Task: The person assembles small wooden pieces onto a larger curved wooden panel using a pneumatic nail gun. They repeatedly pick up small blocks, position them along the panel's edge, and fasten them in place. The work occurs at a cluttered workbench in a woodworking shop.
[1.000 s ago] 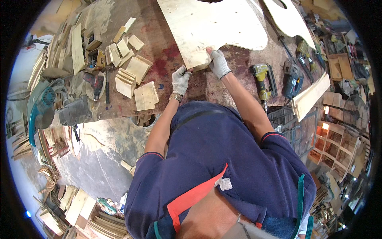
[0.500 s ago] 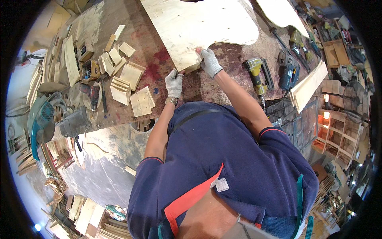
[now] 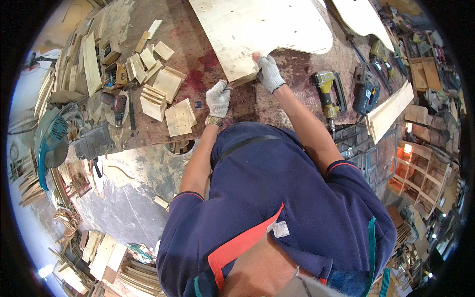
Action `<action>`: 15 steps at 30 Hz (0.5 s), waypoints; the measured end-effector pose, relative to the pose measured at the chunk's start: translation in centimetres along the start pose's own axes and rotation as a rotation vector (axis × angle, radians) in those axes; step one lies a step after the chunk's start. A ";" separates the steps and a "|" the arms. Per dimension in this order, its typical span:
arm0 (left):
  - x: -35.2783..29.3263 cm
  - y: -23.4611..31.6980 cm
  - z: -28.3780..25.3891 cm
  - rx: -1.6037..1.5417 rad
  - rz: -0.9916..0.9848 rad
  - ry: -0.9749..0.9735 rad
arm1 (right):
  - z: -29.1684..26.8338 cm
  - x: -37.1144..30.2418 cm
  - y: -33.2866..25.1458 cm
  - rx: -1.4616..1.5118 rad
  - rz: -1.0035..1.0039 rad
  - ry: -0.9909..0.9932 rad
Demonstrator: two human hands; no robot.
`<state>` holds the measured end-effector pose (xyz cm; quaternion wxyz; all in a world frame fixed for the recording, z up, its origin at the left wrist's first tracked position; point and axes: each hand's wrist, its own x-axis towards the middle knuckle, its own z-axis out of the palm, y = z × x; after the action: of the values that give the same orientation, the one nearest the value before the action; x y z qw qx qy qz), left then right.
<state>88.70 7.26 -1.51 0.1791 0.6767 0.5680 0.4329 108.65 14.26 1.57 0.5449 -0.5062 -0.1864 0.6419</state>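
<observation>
A large pale plywood panel (image 3: 267, 24) with a curved cut-out edge lies on the worktable, its near corner toward me. My right hand (image 3: 270, 74), in a white knit glove, grips the near edge with the thumb on top and the fingers hidden beneath. My left hand (image 3: 218, 99), gloved too and with a watch at the wrist, is closed just beside the near left corner. Whether anything small sits in its curled fingers is hidden. Right of my right hand lies a yellow-green nail gun (image 3: 326, 94).
Small wood blocks (image 3: 168, 84) are stacked on the left of the stained table (image 3: 198, 44), by a cordless drill (image 3: 118, 109) and a teal circular saw (image 3: 52, 141). A blue jigsaw (image 3: 365, 91), wood strips (image 3: 390, 113) and a second curved panel (image 3: 361, 17) lie to the right.
The whole view has shifted slightly, moving the table's things rightward in the picture. My left hand now sits slightly farther from the panel's corner; my right hand keeps its grip.
</observation>
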 end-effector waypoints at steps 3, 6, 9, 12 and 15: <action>0.4 -0.4 -0.4 0.061 0.004 -0.062 | -0.3 0.4 0.2 0.000 0.007 -0.023; 0.7 -0.5 -0.1 0.078 0.020 -0.055 | -0.3 0.6 0.3 0.013 -0.006 -0.029; 0.4 -0.5 -0.3 0.089 0.000 -0.054 | 1.1 -1.2 -1.2 0.006 0.045 0.009; 0.4 -0.1 -0.1 0.068 -0.037 -0.038 | 0.4 -0.6 -1.0 -0.078 0.069 0.011; 0.5 -0.1 -0.2 0.009 -0.055 -0.054 | 0.0 -0.1 -0.2 -0.089 0.034 0.072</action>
<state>88.48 7.68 -1.31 0.2033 0.6730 0.5834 0.4067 108.70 14.20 1.80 0.5171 -0.5558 -0.1866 0.6236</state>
